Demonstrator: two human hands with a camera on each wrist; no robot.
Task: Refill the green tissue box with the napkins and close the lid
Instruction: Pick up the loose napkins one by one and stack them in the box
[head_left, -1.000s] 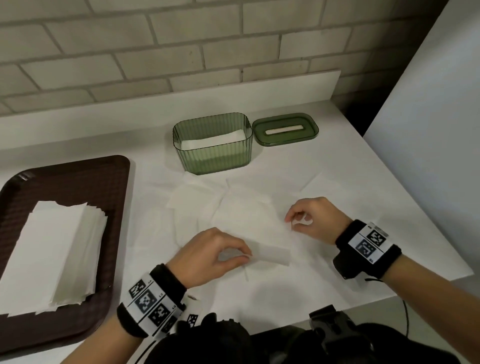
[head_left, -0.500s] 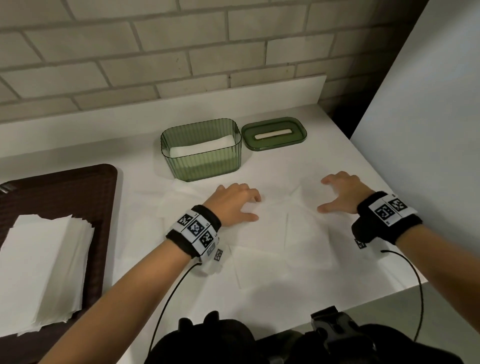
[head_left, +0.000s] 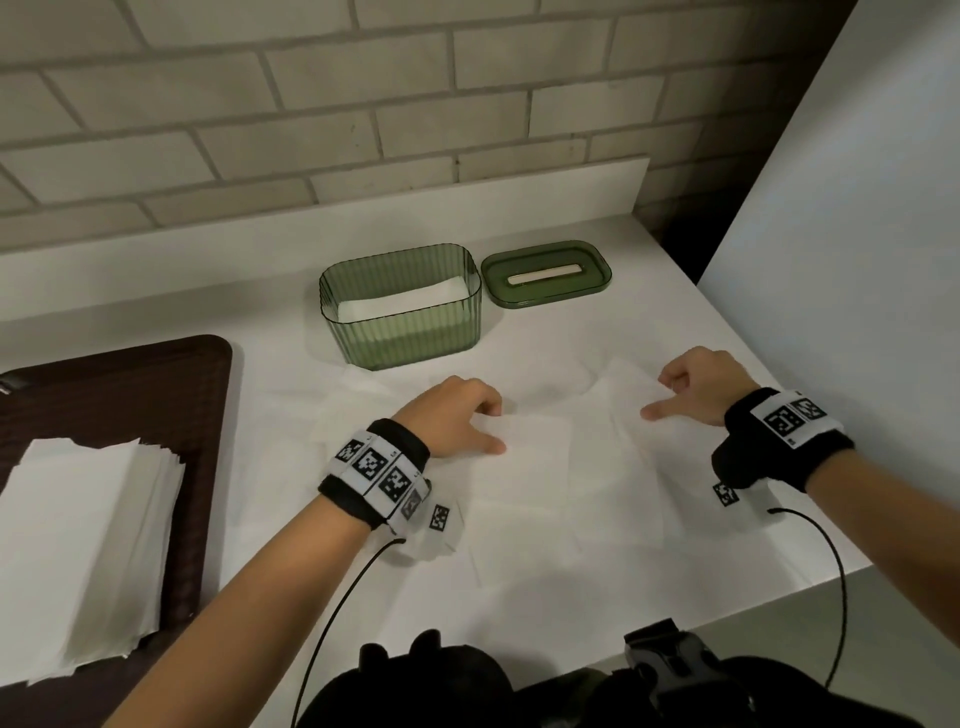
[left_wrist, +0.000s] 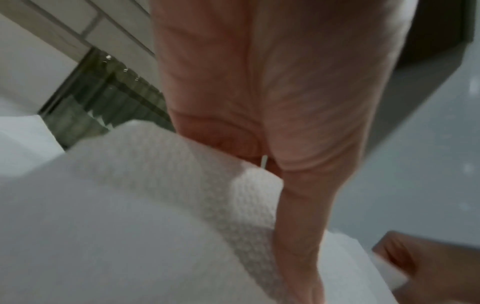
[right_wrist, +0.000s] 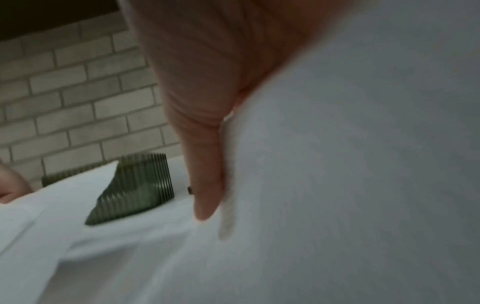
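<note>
Pale brick wall runs behind a white table. Toward the back of the table stands the green tissue box, open on top, with a layer of white napkins lying inside it. Its lid lies flat on the table just beside the box, on the box's right, apart from it. Loose napkins are spread over the table in front of the box, overlapping one another. The left hand rests on them with its fingers curled down onto the paper; the left wrist view shows a raised fold of napkin against the thumb, so it seems to be gripping the sheet, though the blur makes this hard to confirm. The right hand sits at the right side of the napkins, thumb stretched along the paper and fingers bent; whether it grasps a sheet I cannot tell. At the left edge, a brown tray holds a stack of napkins.
</note>
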